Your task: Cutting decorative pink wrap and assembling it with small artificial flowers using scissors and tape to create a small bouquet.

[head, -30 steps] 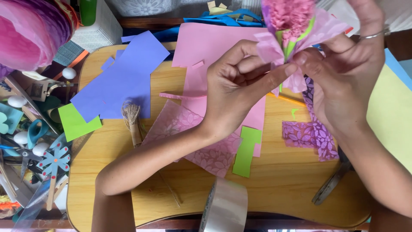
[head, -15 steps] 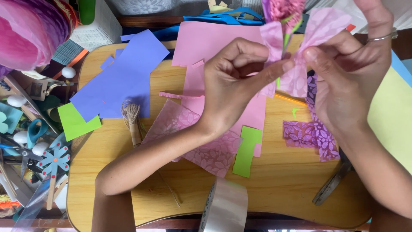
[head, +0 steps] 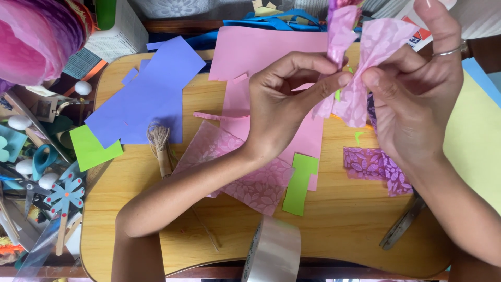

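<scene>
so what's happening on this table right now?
A person is working pale pink patterned paper held up over a wooden board. The left hand pinches the gathered part against a stem-like bundle, and the right hand holds the loose flap beside it. On the board lie a purple sheet, pink sheet, green strip and, at the near edge, a tape roll.

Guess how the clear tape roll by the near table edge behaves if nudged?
The tape roll stands on its rim, so it would likely roll or topple flat. It sits at the wooden table edge, so a nudge toward the person could drop it. Looks light; its glossy side may be slippery.
</scene>
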